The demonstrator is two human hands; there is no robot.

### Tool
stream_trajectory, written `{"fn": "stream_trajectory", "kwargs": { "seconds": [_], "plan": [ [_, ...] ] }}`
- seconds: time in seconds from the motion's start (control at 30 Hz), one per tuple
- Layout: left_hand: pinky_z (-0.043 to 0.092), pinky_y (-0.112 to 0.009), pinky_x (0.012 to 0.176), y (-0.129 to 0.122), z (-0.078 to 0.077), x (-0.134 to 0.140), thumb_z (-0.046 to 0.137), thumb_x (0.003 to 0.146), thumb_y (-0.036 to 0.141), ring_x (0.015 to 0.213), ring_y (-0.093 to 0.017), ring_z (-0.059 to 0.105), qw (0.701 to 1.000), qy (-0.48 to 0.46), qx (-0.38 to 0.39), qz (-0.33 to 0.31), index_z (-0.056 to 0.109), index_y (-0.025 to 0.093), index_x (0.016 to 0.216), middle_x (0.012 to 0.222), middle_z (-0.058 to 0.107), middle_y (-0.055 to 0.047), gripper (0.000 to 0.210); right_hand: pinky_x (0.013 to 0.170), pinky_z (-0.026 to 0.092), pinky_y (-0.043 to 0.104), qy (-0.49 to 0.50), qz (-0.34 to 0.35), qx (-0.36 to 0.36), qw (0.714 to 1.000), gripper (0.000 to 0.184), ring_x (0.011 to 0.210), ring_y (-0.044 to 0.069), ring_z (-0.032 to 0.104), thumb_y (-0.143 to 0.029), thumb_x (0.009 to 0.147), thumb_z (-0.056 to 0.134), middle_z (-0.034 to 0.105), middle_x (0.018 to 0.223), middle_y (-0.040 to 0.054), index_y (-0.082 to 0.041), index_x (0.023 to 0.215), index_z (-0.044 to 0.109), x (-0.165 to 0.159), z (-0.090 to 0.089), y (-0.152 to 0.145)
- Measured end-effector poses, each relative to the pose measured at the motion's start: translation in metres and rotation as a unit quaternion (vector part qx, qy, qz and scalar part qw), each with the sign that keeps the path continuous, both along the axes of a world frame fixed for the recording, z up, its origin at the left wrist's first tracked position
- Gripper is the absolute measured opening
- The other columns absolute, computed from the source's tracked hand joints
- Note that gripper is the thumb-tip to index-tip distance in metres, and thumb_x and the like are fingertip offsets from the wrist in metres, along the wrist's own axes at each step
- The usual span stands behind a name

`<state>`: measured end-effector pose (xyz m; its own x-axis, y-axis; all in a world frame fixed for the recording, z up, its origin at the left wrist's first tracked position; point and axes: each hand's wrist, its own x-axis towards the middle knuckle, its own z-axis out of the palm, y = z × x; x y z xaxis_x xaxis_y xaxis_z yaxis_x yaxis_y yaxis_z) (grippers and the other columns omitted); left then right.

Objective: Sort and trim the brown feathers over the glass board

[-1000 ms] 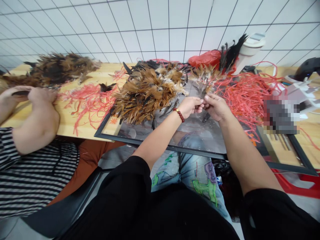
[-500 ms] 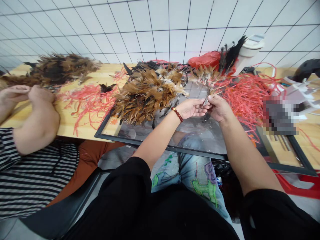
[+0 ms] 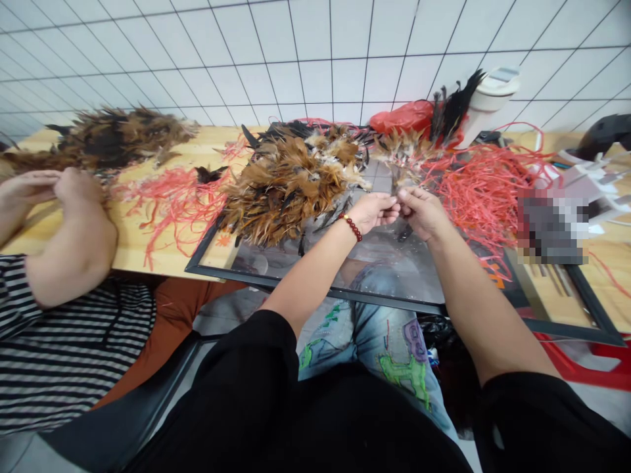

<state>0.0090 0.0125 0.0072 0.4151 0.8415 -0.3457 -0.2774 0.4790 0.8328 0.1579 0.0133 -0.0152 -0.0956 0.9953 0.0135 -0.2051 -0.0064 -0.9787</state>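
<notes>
My left hand (image 3: pixel 378 211), with a dark red bead bracelet (image 3: pixel 353 227) at its wrist, is closed in a pinch. Its fingertips meet those of my right hand (image 3: pixel 421 211), which is pinched too. A thin brownish feather (image 3: pixel 396 175) sticks up from between the fingertips, its lower end hidden by them. Both hands hover over a black-framed glass panel (image 3: pixel 315 269). Just left of them lies a big heap of brown feathers (image 3: pixel 290 180). Beyond the fingers is a smaller bunch of pale brown feathers (image 3: pixel 401 148). Shredded red plastic strands (image 3: pixel 486 190) lie right of my right hand.
A co-worker in a striped shirt (image 3: pixel 73 348) sits at the left, hands near another feather pile (image 3: pixel 118 135). More red strands (image 3: pixel 172 197) lie between us. At the back stand a white cup (image 3: pixel 490 98), a red bag (image 3: pixel 401 118) and black feathers (image 3: pixel 456 108) before the tiled wall.
Both pinched hands have shifted slightly left, fingertips still together. The left fingers are curled in more. The co-worker's hands have hardly moved.
</notes>
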Motion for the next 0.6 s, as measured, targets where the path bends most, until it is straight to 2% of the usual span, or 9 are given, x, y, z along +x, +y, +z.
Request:
{"fn": "stream_trajectory", "kwargs": {
  "seconds": [0.13,0.23,0.27,0.33,0.4,0.47,0.53,0.6],
  "plan": [
    [0.050,-0.018,0.068,0.006,-0.009,-0.002,0.058,0.094,0.010,0.056,-0.004,0.061,0.990,-0.067,0.025,0.122,0.066,0.011,0.086,0.063,0.066,0.002,0.012,0.048,0.031,0.022,-0.035,-0.034,0.026,0.998,0.045,0.048,0.006,0.037,-0.053,0.057,0.087,0.049,0.055,-0.0069,-0.021,0.080,0.066,-0.004,-0.005,-0.003],
    [0.053,-0.022,0.079,0.010,-0.013,-0.003,0.060,0.092,0.009,0.060,-0.006,0.064,0.982,-0.097,0.014,0.159,0.069,0.010,0.087,0.069,0.070,-0.001,0.011,0.055,0.039,0.025,-0.171,-0.077,0.050,0.981,0.033,0.053,0.010,0.045,-0.047,0.067,0.080,0.056,0.060,-0.0037,-0.020,0.081,0.068,0.007,0.002,0.007],
    [0.053,-0.023,0.082,0.011,-0.013,-0.003,0.061,0.092,0.009,0.062,-0.006,0.064,0.980,-0.104,0.007,0.167,0.070,0.010,0.087,0.070,0.070,-0.001,0.010,0.059,0.043,0.027,-0.247,-0.096,0.064,0.962,0.026,0.057,0.012,0.050,-0.041,0.071,0.077,0.061,0.065,-0.0012,-0.019,0.081,0.069,0.014,0.007,0.014],
    [0.053,-0.025,0.087,0.012,-0.014,-0.003,0.063,0.091,0.009,0.064,-0.006,0.064,0.975,-0.122,-0.007,0.188,0.071,0.010,0.088,0.072,0.070,-0.002,0.009,0.072,0.049,0.032,-0.414,-0.126,0.094,0.897,0.013,0.072,0.018,0.062,-0.029,0.076,0.071,0.071,0.077,0.0042,-0.018,0.083,0.074,0.030,0.020,0.033],
    [0.053,-0.024,0.087,0.012,-0.013,-0.002,0.062,0.091,0.009,0.065,-0.006,0.064,0.965,-0.146,-0.019,0.216,0.072,0.010,0.088,0.072,0.070,-0.002,0.010,0.082,0.051,0.037,-0.550,-0.157,0.101,0.814,0.016,0.088,0.026,0.067,-0.023,0.080,0.064,0.075,0.087,0.0084,-0.018,0.087,0.077,0.041,0.033,0.055],
    [0.053,-0.023,0.085,0.011,-0.012,-0.002,0.061,0.092,0.009,0.066,-0.006,0.064,0.955,-0.168,-0.028,0.242,0.072,0.010,0.088,0.071,0.068,-0.001,0.011,0.088,0.051,0.039,-0.642,-0.144,0.091,0.748,0.023,0.099,0.030,0.068,-0.020,0.082,0.061,0.076,0.098,0.0126,-0.017,0.094,0.079,0.044,0.042,0.075],
    [0.052,-0.022,0.082,0.010,-0.010,-0.002,0.061,0.091,0.008,0.066,-0.006,0.064,0.950,-0.179,-0.036,0.254,0.071,0.010,0.088,0.071,0.068,-0.001,0.011,0.090,0.051,0.041,-0.696,-0.120,0.080,0.703,0.028,0.107,0.033,0.067,-0.020,0.084,0.058,0.075,0.109,0.0159,-0.016,0.103,0.079,0.037,0.042,0.091],
    [0.051,-0.022,0.080,0.010,-0.010,-0.002,0.060,0.091,0.008,0.064,-0.006,0.063,0.952,-0.179,-0.040,0.247,0.070,0.010,0.085,0.070,0.067,-0.002,0.012,0.091,0.051,0.042,-0.726,-0.097,0.070,0.677,0.032,0.112,0.034,0.066,-0.022,0.086,0.057,0.073,0.117,0.0180,-0.016,0.111,0.077,0.026,0.038,0.101]
  ]
}}
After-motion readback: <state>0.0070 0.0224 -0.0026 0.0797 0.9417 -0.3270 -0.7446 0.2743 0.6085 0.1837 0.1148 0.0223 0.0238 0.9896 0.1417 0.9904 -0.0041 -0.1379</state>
